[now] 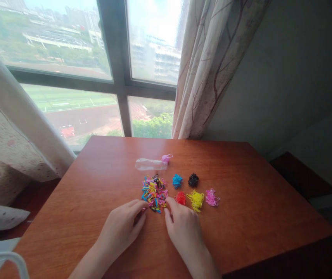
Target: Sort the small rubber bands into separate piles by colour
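Note:
A mixed heap of small coloured rubber bands [154, 191] lies mid-table. To its right sit sorted little piles: blue [177, 180], black [193, 179], red [180, 198], yellow [196, 200] and pink [212, 197]. My left hand [122, 228] rests on the wood with its fingertips at the heap's near left edge, fingers curled loosely. My right hand [183, 228] lies beside it, fingertips between the heap and the red pile, fingers drawn together. I cannot make out a band in either hand.
A clear plastic bottle [150, 164] with a pink cap [166, 158] lies on its side behind the heap. The brown wooden table [256, 201] stands against a window [119, 73] with curtains [212, 66] on both sides. A dark piece of furniture [300, 174] is at the right.

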`<state>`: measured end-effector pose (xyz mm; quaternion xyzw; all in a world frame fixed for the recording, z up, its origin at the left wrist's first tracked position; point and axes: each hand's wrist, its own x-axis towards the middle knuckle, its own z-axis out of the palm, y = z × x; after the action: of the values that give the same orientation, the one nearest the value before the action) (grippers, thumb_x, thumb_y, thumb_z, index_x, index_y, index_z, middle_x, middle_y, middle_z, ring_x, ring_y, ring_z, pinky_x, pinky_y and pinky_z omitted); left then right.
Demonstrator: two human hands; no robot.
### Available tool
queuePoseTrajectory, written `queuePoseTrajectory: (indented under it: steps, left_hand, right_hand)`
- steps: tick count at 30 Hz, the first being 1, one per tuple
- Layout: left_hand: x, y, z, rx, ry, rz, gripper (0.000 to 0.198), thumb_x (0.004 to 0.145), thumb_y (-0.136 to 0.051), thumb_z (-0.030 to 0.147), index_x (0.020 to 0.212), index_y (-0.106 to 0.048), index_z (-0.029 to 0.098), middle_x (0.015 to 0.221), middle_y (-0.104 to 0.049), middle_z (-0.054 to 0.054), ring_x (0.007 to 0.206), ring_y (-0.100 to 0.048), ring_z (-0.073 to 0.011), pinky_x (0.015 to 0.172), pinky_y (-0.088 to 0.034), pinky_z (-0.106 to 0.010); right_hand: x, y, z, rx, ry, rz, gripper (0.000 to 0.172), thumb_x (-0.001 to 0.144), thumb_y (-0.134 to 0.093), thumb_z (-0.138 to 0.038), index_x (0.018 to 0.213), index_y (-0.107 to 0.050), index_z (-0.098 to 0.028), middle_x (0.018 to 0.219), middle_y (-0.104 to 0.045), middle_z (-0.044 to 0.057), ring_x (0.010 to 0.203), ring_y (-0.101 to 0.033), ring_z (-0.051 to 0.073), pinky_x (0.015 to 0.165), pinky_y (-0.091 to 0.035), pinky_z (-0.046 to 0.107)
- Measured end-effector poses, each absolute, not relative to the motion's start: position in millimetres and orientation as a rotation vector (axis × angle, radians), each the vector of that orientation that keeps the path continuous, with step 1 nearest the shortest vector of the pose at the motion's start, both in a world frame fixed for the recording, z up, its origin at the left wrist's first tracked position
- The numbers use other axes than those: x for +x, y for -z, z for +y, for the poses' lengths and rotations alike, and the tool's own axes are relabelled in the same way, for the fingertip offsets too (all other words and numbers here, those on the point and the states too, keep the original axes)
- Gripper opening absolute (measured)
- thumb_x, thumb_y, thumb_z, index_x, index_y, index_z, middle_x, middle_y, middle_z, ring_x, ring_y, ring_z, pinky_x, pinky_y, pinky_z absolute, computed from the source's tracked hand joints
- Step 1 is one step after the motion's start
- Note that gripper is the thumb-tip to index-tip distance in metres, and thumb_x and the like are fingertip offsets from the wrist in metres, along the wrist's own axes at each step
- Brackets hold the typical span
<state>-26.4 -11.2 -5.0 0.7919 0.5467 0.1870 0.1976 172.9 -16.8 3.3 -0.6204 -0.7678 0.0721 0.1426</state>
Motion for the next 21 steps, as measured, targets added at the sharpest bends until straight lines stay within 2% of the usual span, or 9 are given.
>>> queuePoseTrajectory:
  steps: [3, 10, 18, 21]
  left_hand:
    - [-26.8, 4.6, -11.6, 2.227, -0.535, 1.519, 0.025, 0.092, -0.042, 0.019, 0.099, -0.066, 0.024, 0.090, -0.073, -0.001, 0.079, -0.069, -0.0170, 0.068, -0.050, -0.024]
    - [-27.6, 4.0, -10.8, 2.244, -0.545, 1.501, 0.026, 0.092, -0.042, 0.019, 0.099, -0.066, 0.024, 0.092, -0.074, -0.002, 0.082, -0.071, -0.0181, 0.071, -0.052, -0.025]
    - [-25.7, 3.8, -10.9, 2.250, -0.570, 1.473, 0.024, 0.093, -0.043, 0.021, 0.100, -0.066, 0.024, 0.094, -0.074, -0.002, 0.083, -0.071, -0.0173, 0.072, -0.052, -0.024]
    - [-24.2, 4.5, -11.8, 2.243, -0.571, 1.472, 0.023, 0.094, -0.044, 0.023, 0.102, -0.065, 0.024, 0.091, -0.073, -0.001, 0.077, -0.069, -0.0159, 0.069, -0.050, -0.024]
  right_hand:
    - [165.9, 4.2, -22.2, -1.829, -0.176, -2.177, 0.029, 0.089, -0.062, -0.012, 0.116, -0.062, -0.025, 0.079, -0.072, 0.001, 0.067, -0.069, 0.020, 0.055, -0.031, 0.027]
    - [159.1, 10.6, -21.9, -1.884, -0.180, -2.105, 0.013, 0.091, -0.060, -0.011, 0.095, -0.063, -0.023, 0.076, -0.071, 0.001, 0.066, -0.067, 0.020, 0.054, -0.029, 0.028]
    - [161.8, 9.8, -24.2, -1.775, -0.236, -2.033, 0.015, 0.088, -0.059, -0.008, 0.087, -0.060, -0.022, 0.073, -0.069, -0.002, 0.065, -0.066, 0.017, 0.055, -0.029, 0.026]
    - [160.6, 9.0, -25.9, -1.707, -0.271, -1.983, 0.014, 0.089, -0.056, -0.009, 0.087, -0.060, -0.023, 0.074, -0.069, -0.002, 0.066, -0.066, 0.016, 0.057, -0.030, 0.025]
